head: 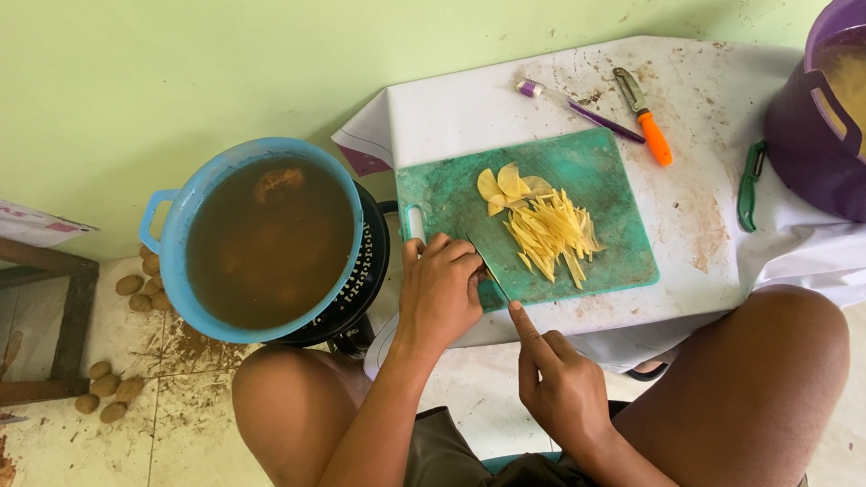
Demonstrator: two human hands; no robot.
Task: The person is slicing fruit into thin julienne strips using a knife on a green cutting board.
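Two hands: seen low in frame.
Right hand (560, 386): curled, forefinger stretched toward board edge, nothing held.
Left hand (442, 291): closed, rested on green plastic cutting board (611, 197); a knife cannot be made out.
Yellow potato strips (551, 231): piled mid-board.
Orange-handled peeler (646, 120): laid beyond.

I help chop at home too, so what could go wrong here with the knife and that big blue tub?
The left hand rests at the green cutting board edge and the right hand points a finger beside it; whether there is a knife I cannot tell, but any blade there could nick fingers. The blue tub of brown water sits high by the knee; a bump might spill it. Potato strips could slide off.
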